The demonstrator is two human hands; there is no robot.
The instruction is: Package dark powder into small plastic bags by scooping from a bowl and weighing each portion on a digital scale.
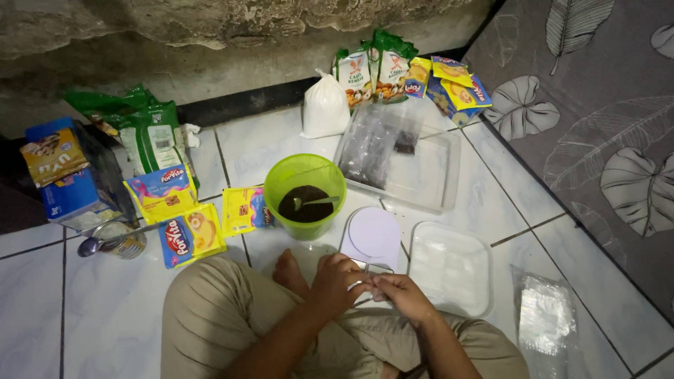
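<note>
**White scale under both hands**

White floor tiles carry everything. From the head camera, left hand [337,281] and right hand [400,293] pinch closed at the near edge of the small kitchen scale [372,235], beside the green bowl [305,186]. Best kept level, pressed lightly.

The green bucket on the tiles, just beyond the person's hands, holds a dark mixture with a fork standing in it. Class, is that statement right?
Not quite. The head view shows the green bucket on the tiles beyond the left hand and right hand, holding a dark mixture, but the utensil in it is a pale spoon, not a fork.
</note>
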